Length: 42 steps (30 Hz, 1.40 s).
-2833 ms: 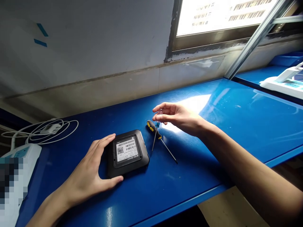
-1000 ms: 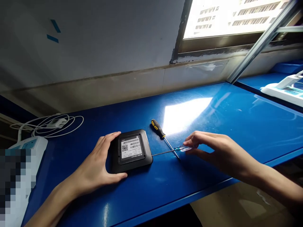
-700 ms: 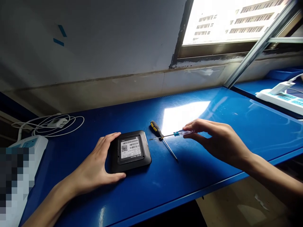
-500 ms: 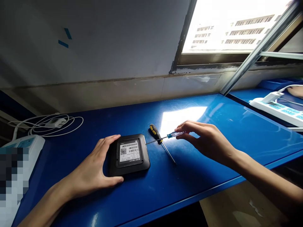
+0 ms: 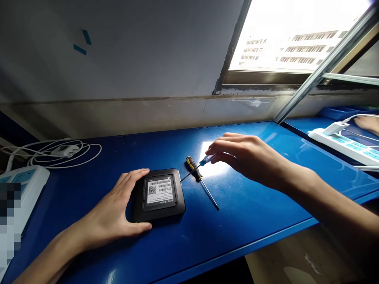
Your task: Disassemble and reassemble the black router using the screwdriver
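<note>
A black, square electronic box [image 5: 170, 213] with a white barcode label lies flat on the blue table. My left hand [image 5: 111, 209] grips its left side, thumb on the near edge and fingers on the far edge. In my right hand [image 5: 245, 157] is a thin screwdriver [image 5: 204, 161] with a clear blue handle, pinched between thumb and fingers. Its tip meets the right edge of the box, the shaft slanting up to the right. Below that shaft, a second screwdriver [image 5: 194, 167] with a black and yellow handle rests on the table.
Coiled white cable with a plug [image 5: 66, 150] lies at the back left, by a white power strip [image 5: 29, 177]. Another power strip [image 5: 351, 144] stands at the right beyond a metal frame post [image 5: 310, 75]. Another person's hand [image 5: 367, 123] shows at the far right.
My right hand has risen and shifted slightly left, tilting the screwdriver more steeply with its tip still at the box's edge. My left hand keeps its hold on the box.
</note>
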Motion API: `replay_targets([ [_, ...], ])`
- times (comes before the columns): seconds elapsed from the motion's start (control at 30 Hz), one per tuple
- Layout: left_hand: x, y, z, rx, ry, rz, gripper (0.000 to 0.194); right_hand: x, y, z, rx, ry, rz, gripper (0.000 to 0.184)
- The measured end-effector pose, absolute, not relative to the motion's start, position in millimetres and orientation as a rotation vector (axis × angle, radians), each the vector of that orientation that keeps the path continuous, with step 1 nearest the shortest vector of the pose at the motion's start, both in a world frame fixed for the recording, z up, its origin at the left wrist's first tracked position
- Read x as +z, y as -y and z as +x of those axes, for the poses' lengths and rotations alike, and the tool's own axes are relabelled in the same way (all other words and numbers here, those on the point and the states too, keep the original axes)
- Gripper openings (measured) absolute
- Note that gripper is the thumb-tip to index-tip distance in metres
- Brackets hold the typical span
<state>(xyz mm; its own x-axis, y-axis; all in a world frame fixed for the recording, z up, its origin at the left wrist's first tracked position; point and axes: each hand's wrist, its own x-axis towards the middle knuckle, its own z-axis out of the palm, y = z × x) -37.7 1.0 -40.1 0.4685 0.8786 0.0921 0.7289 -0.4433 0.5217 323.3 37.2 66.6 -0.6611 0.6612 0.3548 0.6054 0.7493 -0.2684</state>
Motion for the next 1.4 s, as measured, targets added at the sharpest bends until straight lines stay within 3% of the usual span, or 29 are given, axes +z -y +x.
replay_targets([
  [0.37, -39.8, -1.7, -39.5, 0.483, -1.331, 2.328, 0.107, 97.6, -34.3, 299.7, 0.14, 2.716, -0.977, 0.013],
  [0.5, -39.8, -2.8, -37.8, 0.483, -1.317, 2.314, 0.108, 72.0, -33.7, 310.2, 0.172, 2.598, -1.116, 0.016],
  [0.6, -39.9, -3.3, -37.2, 0.461, -1.299, 2.311, 0.108, 36.1, -28.7, 321.1, 0.236, 2.495, -1.245, 0.003],
  [0.83, -39.4, -3.2, -37.1, 0.484, -1.252, 2.336, 0.108, 1.5, -3.2, 351.1, 0.217, 2.299, -1.319, 0.011],
  [1.07, -35.6, -3.2, -34.6, 0.411, -1.268, 2.253, 0.109, -15.8, -9.0, 387.8, -0.056, 2.113, -1.584, 0.042],
  [1.2, -32.9, -2.2, -33.7, 0.406, -1.259, 2.233, 0.109, -30.1, -14.7, 387.2, -0.09, 2.172, -1.681, 0.044],
  [1.4, -30.5, -0.9, -33.9, 0.415, -1.246, 2.191, 0.112, -11.7, -19.0, 362.1, -0.246, 2.229, -1.704, 0.052],
])
